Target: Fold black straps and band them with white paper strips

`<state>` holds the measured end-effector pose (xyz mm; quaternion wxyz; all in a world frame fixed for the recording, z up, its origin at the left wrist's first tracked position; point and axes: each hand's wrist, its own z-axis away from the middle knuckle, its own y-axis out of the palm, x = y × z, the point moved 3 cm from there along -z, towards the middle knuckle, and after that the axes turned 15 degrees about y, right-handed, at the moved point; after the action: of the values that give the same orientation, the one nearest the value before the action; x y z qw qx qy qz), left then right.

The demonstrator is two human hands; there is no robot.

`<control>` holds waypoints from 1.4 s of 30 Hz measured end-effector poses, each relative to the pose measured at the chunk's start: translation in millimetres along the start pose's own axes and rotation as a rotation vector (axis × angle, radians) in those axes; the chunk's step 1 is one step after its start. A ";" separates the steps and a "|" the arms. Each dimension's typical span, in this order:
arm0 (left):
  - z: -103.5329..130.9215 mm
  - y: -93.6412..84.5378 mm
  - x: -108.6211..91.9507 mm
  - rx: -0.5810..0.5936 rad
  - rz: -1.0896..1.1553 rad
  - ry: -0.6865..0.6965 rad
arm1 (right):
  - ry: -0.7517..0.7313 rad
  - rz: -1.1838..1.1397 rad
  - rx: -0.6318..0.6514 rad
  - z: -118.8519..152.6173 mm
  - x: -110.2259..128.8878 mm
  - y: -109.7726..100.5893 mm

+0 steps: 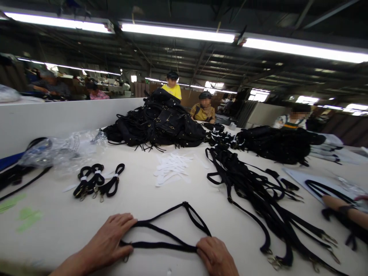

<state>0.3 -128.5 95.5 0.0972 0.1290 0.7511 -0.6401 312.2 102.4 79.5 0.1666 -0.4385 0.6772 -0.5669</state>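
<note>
A black strap (pixel 163 231) with a slider lies in loops on the white table (pixel 143 193), stretched between my hands. My left hand (pixel 110 239) is closed over its left end, thumb and fingers pressing the strap, and a metal clasp shows under the thumb. My right hand (pixel 214 253) has its fingers bent round the strap's right side. Beyond my left hand are three coiled straps (pixel 99 180) with white bands and metal hooks. White paper strips (pixel 173 168) lie in a pile at the middle. Many loose black straps (pixel 253 188) stretch across the table on the right.
A heap of black bags (pixel 161 120) stands at the back, with another dark pile (pixel 276 143) to its right. Clear plastic bags (pixel 61 153) and green scraps (pixel 28 218) lie at left. Another person's arm (pixel 342 209) reaches in at far right. Several people sit or stand beyond.
</note>
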 end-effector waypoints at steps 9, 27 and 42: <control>6.5 19.2 14.8 -0.019 -0.028 0.027 | 0.070 0.013 0.253 -4.3 3.1 -44.9; 16.1 25.5 38.0 0.067 -0.054 0.032 | 0.423 -0.028 0.081 6.9 -10.1 -27.4; 25.3 31.0 38.1 -0.054 -0.013 -0.020 | 0.455 0.174 0.108 -10.4 0.6 -27.8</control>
<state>-26.4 -146.3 50.5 0.1037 0.1150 0.7681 -0.6213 315.5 109.1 108.2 0.0811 -0.2303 0.7012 -0.6699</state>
